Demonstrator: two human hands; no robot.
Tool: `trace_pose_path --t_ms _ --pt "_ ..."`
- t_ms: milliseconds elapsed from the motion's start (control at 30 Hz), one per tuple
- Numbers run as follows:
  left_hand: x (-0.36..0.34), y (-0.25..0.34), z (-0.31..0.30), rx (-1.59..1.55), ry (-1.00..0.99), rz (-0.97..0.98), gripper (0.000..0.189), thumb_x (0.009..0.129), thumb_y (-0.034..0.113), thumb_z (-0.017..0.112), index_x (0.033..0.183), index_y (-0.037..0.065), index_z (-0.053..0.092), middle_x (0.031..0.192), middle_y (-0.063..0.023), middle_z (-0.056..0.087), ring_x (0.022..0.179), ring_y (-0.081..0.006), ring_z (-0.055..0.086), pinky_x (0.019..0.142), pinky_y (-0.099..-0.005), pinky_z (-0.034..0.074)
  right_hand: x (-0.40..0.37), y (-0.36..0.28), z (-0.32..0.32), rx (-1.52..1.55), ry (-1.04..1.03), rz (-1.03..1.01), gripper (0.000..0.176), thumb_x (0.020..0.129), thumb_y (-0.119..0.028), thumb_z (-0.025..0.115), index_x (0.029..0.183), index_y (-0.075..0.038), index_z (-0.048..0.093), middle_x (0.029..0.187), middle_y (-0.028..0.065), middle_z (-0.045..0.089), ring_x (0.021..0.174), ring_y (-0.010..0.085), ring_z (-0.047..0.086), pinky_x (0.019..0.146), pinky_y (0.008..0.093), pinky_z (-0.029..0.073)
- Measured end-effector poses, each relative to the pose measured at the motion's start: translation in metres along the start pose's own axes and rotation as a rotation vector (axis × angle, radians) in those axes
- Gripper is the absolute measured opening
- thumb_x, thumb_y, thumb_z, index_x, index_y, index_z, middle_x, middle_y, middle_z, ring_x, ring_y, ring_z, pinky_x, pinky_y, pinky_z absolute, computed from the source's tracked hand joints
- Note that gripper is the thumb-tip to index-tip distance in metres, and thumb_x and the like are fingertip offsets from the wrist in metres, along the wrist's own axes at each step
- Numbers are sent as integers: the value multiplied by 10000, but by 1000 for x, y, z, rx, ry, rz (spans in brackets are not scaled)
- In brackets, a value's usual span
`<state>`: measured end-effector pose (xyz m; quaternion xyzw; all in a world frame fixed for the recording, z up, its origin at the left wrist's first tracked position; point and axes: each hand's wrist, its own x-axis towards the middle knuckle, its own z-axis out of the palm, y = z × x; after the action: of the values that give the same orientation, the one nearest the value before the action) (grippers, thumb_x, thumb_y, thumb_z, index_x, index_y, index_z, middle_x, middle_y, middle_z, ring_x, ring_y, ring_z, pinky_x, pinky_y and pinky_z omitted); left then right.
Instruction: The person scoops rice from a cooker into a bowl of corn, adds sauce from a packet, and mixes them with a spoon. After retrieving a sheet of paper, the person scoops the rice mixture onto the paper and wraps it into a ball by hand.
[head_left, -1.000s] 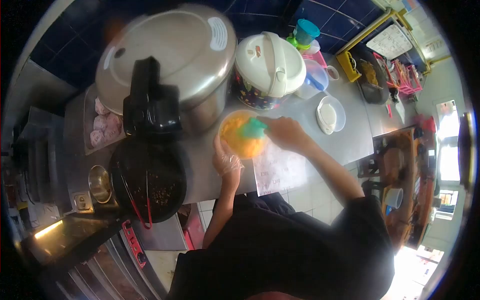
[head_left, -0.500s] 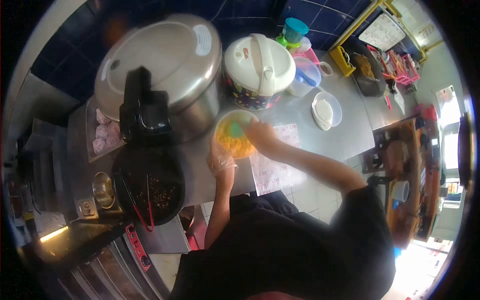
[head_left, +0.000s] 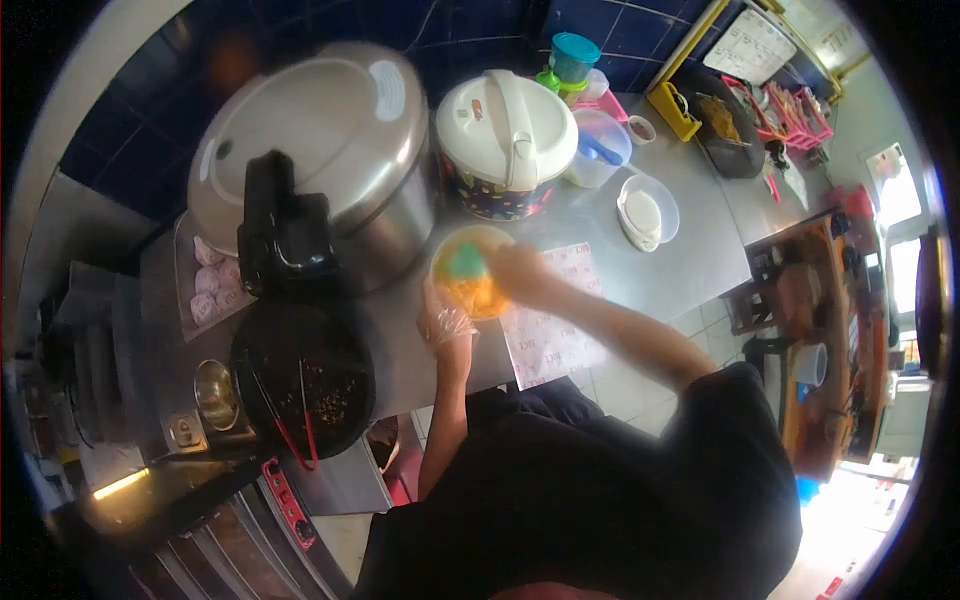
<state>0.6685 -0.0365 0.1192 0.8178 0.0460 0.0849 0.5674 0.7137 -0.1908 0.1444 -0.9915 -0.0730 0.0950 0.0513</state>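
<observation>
Compared with a second ago, the green utensil [head_left: 466,261] is now being worked near the middle of the bowl [head_left: 455,233] instead of toward its 2 o'clock side, and the right hand [head_left: 525,275] is being brought closer to the rim. Everything near the bowl is being carried by the steel counter [head_left: 690,265]. Around the bowl, 10 o'clock is being taken up by the big steel pot [head_left: 310,130], 12 o'clock by the white-lidded container [head_left: 500,145], 8 o'clock by the black pan [head_left: 300,340] and 4 o'clock by the printed paper [head_left: 550,345]. The bowl, with orange-yellow food [head_left: 478,298] inside, is being gripped from 7 o'clock by the left hand [head_left: 445,318], which is being covered by a clear glove. At 3 o'clock the right hand, blurred, is being kept closed on the utensil, whose handle is being hidden by it.
</observation>
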Motion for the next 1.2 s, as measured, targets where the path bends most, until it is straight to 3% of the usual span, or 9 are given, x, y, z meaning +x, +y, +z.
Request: trace_pose_path --t_ms 67,167,367,433,667,767,933,1133,1200 --pt "0 14 -6 -141 -65 -144 371 1042 137 454 1395 63 544 1107 -231 722 975 -396 716 837 -466 554 2 -4 33 103 -63 -22 500 939 -178 562 1438 -187 528 986 162 741 870 360 735 736 504 586" --pt "-5 7 -4 -94 19 24 369 1045 138 450 1395 70 546 1128 -231 718 1004 -384 713 852 -458 550 -15 14 -22 365 -228 10 453 940 -214 575 1393 -219 573 1044 154 739 935 362 727 793 508 576" --pt "0 7 2 -73 -54 -83 359 1048 140 450 1381 53 553 1146 -233 712 1022 -379 710 881 -461 549 -13 8 -18 102 -417 13 283 879 -133 610 1134 -75 719 1095 219 727 1006 375 722 831 508 578" --pt "-1 1 -2 -85 -80 -127 358 1048 142 452 1378 48 553 1140 -229 715 1022 -382 710 882 -464 548 3 1 2 -61 -456 -13 414 880 -121 576 1282 -158 670 1016 155 720 838 334 729 689 454 580" --pt "8 -8 -2 72 -92 -54 350 1051 160 449 1362 42 561 1195 -217 690 1089 -362 681 918 -453 527 -26 -4 -21 19 135 2 613 903 -128 617 1483 -156 421 895 140 677 729 310 708 586 431 548" --pt "5 -9 -2 64 -113 -129 347 1046 153 455 1356 42 563 1191 -220 688 1090 -372 676 916 -452 524 -17 7 -12 -4 77 -13 576 921 -109 591 1479 -135 452 950 211 718 832 325 742 658 429 594" --pt "-7 0 -10 -20 -104 -6 350 1040 144 460 1359 44 562 1195 -226 689 1079 -388 679 902 -457 528 -3 6 1 123 -317 -37 312 886 -210 620 1183 -146 693 1123 167 727 1035 363 716 841 509 579" --pt "-8 16 -10 -2 -100 -149 353 1038 128 460 1367 50 560 1195 -218 697 1074 -380 688 903 -454 534 -4 22 -50 166 -155 80 329 904 -181 601 1219 -162 695 1144 177 722 1057 370 705 869 484 574" --pt "-5 -12 -3 -83 -62 39 534 901 14 591 1425 56 499 1103 -197 720 959 -303 715 836 -405 559 -4 4 -17 119 -192 74 330 900 -183 608 1215 -151 702 1124 174 728 1049 366 708 859 478 576"
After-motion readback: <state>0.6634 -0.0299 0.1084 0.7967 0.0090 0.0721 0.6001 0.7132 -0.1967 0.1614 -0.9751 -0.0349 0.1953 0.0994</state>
